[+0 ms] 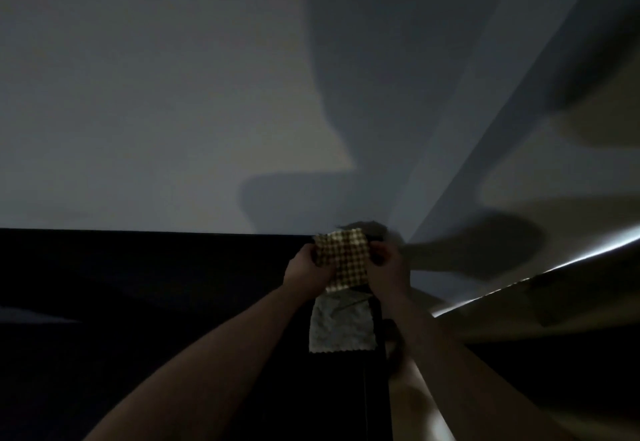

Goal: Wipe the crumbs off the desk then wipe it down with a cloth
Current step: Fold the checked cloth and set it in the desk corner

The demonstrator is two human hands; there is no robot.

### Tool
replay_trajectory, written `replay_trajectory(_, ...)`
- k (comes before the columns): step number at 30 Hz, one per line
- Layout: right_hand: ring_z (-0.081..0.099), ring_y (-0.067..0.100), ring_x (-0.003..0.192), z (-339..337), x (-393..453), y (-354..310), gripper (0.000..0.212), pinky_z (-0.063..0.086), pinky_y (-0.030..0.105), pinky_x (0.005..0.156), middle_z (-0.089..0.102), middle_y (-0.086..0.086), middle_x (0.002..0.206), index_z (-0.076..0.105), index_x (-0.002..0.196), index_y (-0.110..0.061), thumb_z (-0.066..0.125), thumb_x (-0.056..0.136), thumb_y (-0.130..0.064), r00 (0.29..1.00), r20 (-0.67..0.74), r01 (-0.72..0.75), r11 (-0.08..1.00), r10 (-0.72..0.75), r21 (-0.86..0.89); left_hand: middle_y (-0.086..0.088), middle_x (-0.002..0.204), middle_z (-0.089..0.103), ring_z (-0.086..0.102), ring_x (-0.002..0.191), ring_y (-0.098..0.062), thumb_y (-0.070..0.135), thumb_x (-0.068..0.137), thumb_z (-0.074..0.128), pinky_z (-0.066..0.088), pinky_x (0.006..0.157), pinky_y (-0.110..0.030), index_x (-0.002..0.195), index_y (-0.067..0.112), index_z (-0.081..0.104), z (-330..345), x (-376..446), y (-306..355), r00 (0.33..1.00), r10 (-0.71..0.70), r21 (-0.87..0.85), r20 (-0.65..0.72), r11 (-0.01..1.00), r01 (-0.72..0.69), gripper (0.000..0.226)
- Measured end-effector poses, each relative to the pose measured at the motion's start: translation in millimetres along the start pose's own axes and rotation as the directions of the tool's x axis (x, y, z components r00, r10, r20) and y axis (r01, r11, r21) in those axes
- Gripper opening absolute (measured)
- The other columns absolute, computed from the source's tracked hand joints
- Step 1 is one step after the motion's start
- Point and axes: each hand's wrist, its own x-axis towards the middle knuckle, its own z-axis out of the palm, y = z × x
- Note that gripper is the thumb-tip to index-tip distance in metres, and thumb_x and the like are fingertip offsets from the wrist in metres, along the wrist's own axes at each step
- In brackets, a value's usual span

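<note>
Place: dim indoor room, type cannot be told | Evidence: plain pale wall (138, 94) with cast shadows; dark surface (121, 267) below it; lit strip (588, 250) at right

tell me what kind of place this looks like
Probably a dim indoor room, though little shows. A plain pale wall fills most of the view above a dark surface, possibly the desk. Both hands, left and right, hold a checked cloth over a grey cloth.

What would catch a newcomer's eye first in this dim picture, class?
A checked cloth, low and centre, is held up by both hands: the left hand grips its left edge, the right hand its right. Below it hangs a grey cloth. Large shadows cross the pale wall behind.
</note>
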Motion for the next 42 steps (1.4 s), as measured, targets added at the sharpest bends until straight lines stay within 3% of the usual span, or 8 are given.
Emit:
replay_trajectory(4,0.059,0.020,0.110,9.9,-7.6,21.2,0.045,0.045,0.026,0.088,0.062,0.003,0.119,0.058,0.136,-0.013,0.063,0.092,-0.006,0.989,0.136,0.086,0.965,-0.053,-0.248,-0.010,0.154,0.036,0.040,0.137,-0.035,0.033,0.088,0.061,0.041,0.110,-0.046,0.149,0.017,0.037,18.2,1.4,-14.9,0.973,0.151,0.527,0.173,0.820,-0.221,0.067)
replay_trajectory(7,0.045,0.028,0.140,23.8,-11.0,50.0,0.050,0.036,0.030,0.113,0.046,0.006,0.153,0.056,0.141,-0.011,0.059,0.091,-0.009,0.956,0.294,0.167,0.866,-0.025,-0.470,-0.006,0.157,0.030,0.032,0.142,-0.034,0.038,0.085,0.060,0.035,0.115,-0.050,0.146,0.024,0.041,38.1,3.3,-35.7,0.946,0.064,0.648,0.317,0.714,-0.265,0.065)
replay_trajectory(14,0.032,0.025,0.149,25.8,-14.5,70.3,0.064,0.031,0.036,0.121,0.022,-0.002,0.167,0.046,0.150,-0.026,0.059,0.088,-0.018,0.939,0.343,0.252,0.753,-0.036,-0.608,-0.003,0.165,0.017,0.014,0.153,-0.031,0.039,0.086,0.061,0.020,0.122,-0.053,0.154,0.022,0.027,41.3,6.7,-38.7,0.923,0.068,0.669,0.378,0.670,-0.323,0.078)
replay_trajectory(20,0.050,0.025,0.134,17.7,-59.9,94.0,0.056,0.040,0.037,0.115,0.050,0.005,0.147,0.059,0.135,-0.019,0.067,0.081,-0.010,0.981,0.111,0.190,0.884,-0.157,-0.428,0.003,0.164,0.012,0.023,0.146,-0.029,0.032,0.081,0.057,0.036,0.115,-0.048,0.150,0.032,0.026,37.3,-55.8,-61.0,0.946,0.173,0.573,0.275,0.760,-0.306,0.076)
replay_trajectory(26,0.054,0.029,0.127,12.6,-84.0,117.6,0.051,0.045,0.039,0.107,0.052,0.010,0.139,0.057,0.135,-0.016,0.066,0.086,-0.006,0.999,0.031,0.043,0.929,-0.034,-0.367,0.004,0.169,-0.002,0.009,0.154,-0.027,0.035,0.079,0.059,0.022,0.123,-0.045,0.159,0.034,0.008,47.1,-80.5,-92.5,0.908,0.099,0.645,0.406,0.674,-0.362,0.095)
replay_trajectory(31,0.054,0.031,0.126,12.2,-86.6,119.3,0.058,0.047,0.046,0.105,0.051,0.007,0.139,0.050,0.137,-0.025,0.064,0.082,-0.010,0.999,0.012,0.052,0.907,-0.052,-0.417,0.001,0.164,0.019,0.040,0.137,-0.033,0.031,0.080,0.060,0.038,0.112,-0.045,0.150,0.030,0.032,41.7,-79.4,-72.0,0.921,0.107,0.655,0.373,0.674,-0.343,0.075)
replay_trajectory(36,0.045,0.022,0.137,15.2,-105.2,120.4,0.071,0.041,0.040,0.114,0.043,-0.002,0.154,0.049,0.145,-0.026,0.065,0.077,-0.011,0.949,0.193,0.314,0.720,-0.249,-0.619,0.000,0.164,0.019,0.031,0.144,-0.030,0.024,0.078,0.061,0.031,0.117,-0.042,0.150,0.029,0.032,37.3,-91.9,-79.8,0.910,0.134,0.662,0.392,0.646,-0.380,0.078)
replay_trajectory(42,0.009,0.025,0.157,20.3,-125.2,116.1,0.084,0.018,0.043,0.127,0.009,0.001,0.170,0.025,0.159,-0.021,0.053,0.081,-0.016,0.922,0.380,0.348,0.592,-0.074,-0.727,-0.002,0.167,0.011,0.022,0.150,-0.033,0.027,0.078,0.064,0.030,0.120,-0.045,0.155,0.025,0.024,25.9,-109.6,-93.0,0.889,0.061,0.670,0.455,0.634,-0.386,0.086)
